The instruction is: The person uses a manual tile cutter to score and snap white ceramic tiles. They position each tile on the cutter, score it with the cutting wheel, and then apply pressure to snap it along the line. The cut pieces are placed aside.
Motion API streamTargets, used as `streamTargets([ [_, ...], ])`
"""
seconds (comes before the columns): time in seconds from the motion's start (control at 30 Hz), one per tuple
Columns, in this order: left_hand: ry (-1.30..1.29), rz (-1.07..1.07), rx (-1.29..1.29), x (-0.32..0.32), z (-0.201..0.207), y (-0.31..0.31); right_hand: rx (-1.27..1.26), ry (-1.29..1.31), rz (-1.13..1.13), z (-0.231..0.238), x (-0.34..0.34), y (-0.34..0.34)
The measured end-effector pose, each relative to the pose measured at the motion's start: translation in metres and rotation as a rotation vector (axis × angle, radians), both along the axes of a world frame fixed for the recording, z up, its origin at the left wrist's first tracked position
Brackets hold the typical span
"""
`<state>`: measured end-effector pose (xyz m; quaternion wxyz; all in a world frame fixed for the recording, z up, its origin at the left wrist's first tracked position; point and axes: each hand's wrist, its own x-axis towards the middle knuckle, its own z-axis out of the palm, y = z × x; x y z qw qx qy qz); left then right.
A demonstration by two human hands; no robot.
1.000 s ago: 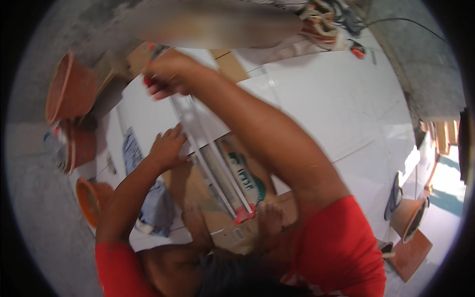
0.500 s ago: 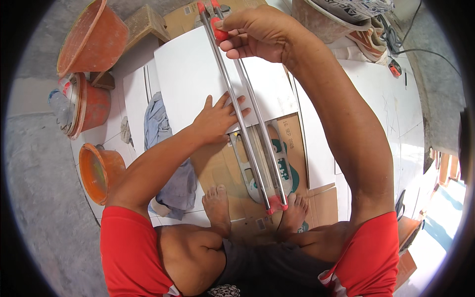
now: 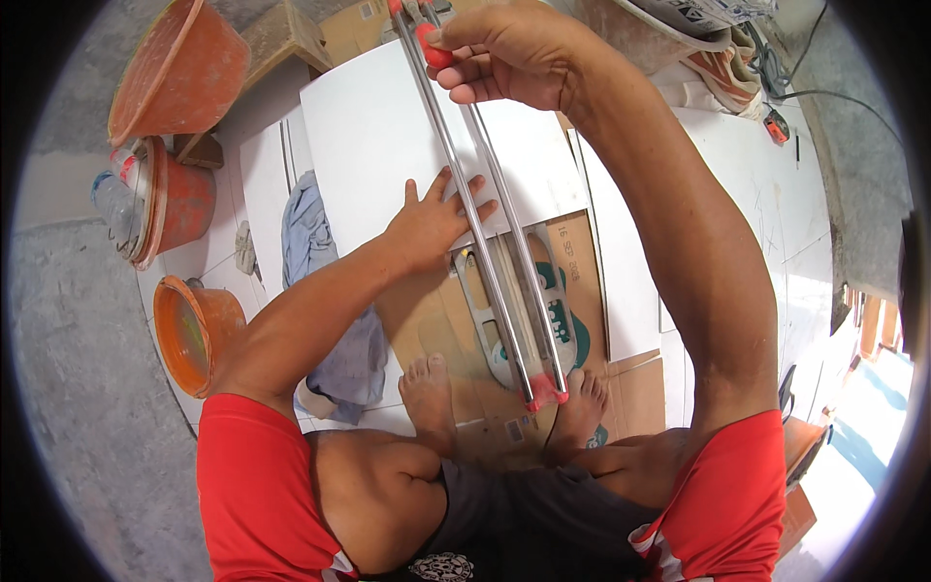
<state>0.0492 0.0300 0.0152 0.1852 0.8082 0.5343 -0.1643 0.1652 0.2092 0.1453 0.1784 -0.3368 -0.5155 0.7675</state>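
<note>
A manual tile cutter (image 3: 506,325) with two long shiny rails and red end pieces runs away from me between my feet. Beneath its rails lies a large white tile (image 3: 361,136), its near edge about halfway along the cutter. My left hand (image 3: 433,225) rests flat on the tile with fingers spread, some of them reaching under the rails. At the far end, my right hand (image 3: 514,56) is closed with thumb and fingers on the cutter's red handle (image 3: 434,47). The hand partly covers the far part of the right rail.
Orange buckets (image 3: 199,335) and a wooden stool (image 3: 283,41) stand at the left. A blue-grey cloth (image 3: 335,364) lies beside the cutter, cardboard (image 3: 635,393) under it. More white tiles (image 3: 635,291), a tape measure (image 3: 776,126) and a shoe (image 3: 725,78) are at the right.
Hardly anything differs. The view has shifted slightly; my left hand stays on the tile and my right hand keeps hold of the red handle at the far end.
</note>
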Motion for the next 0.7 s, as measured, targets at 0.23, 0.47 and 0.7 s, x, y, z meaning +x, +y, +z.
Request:
streamTargets([
  [0.23, -0.037, 0.015, 0.025, -0.002, -0.003, -0.001, -0.105, 0.023, 0.118, 0.003, 0.001, 0.01],
  [0.47, -0.015, 0.012, 0.024, -0.002, -0.009, -0.002, -0.087, 0.03, 0.139, 0.005, 0.004, 0.01],
  [0.7, 0.006, 0.001, 0.032, -0.002, -0.013, 0.0, -0.035, 0.042, 0.157, -0.017, 0.011, -0.002],
])
